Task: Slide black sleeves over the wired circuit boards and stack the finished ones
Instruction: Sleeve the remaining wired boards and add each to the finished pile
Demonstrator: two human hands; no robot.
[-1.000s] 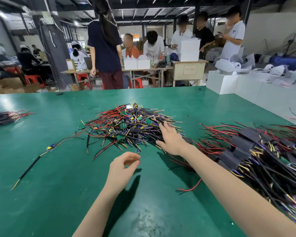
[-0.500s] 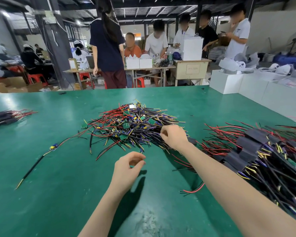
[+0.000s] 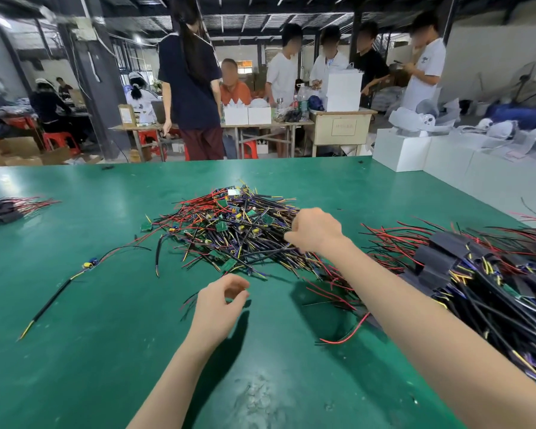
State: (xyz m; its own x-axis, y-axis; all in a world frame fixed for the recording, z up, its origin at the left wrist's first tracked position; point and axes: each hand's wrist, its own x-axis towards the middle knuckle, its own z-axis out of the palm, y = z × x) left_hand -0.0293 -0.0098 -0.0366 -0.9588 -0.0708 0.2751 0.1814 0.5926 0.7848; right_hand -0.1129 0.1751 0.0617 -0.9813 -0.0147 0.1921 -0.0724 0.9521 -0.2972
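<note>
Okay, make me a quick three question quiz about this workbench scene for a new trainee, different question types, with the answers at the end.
1. True or false: the right hand is at the near right edge of the middle pile of bare wired boards.
2. Multiple choice: the left hand is A) pressing a board flat, B) loosely curled above the green table and holding nothing, C) gripping a black sleeve.
3. Fill in: the stack of sleeved boards lies to the ______ of the middle pile.

Key: 1 true; 2 B; 3 right.
</note>
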